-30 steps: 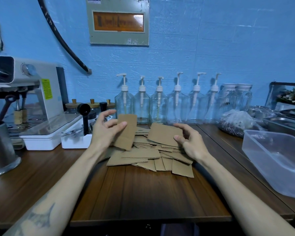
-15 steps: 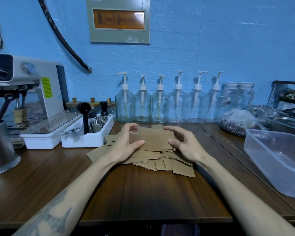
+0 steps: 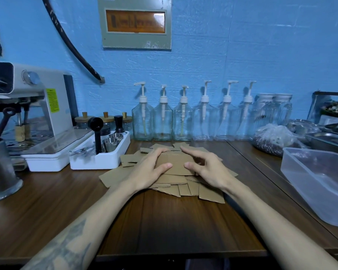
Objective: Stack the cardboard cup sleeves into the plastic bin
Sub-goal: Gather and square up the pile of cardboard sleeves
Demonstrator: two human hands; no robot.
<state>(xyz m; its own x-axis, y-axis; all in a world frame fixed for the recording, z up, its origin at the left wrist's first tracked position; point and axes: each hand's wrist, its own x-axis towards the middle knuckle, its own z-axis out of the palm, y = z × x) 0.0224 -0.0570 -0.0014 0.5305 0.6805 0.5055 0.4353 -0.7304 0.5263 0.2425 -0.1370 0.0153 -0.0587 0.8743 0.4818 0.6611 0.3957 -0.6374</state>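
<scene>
A loose pile of brown cardboard cup sleeves [image 3: 210, 194] lies spread on the wooden table [image 3: 174, 227] in front of me. On top of it sits a small squared-up stack of sleeves [image 3: 177, 162]. My left hand [image 3: 150, 170] grips the stack's left end, fingers over the top and thumb at the near edge. My right hand [image 3: 206, 168] grips the right end the same way. The clear plastic bin [image 3: 293, 172] stands at the right edge of the table, with nothing visible in it.
An espresso machine [image 3: 33, 106] and a steel jug [image 3: 0, 172] stand at the left. A white tray [image 3: 98, 160] with tools sits beside the pile. Pump bottles [image 3: 163, 117] line the back wall. A bag [image 3: 273, 137] and metal trays [image 3: 328, 139] are behind the bin.
My left hand came down with its sleeve onto the one under my right hand. Both hands now close in on the small stack from either side.
</scene>
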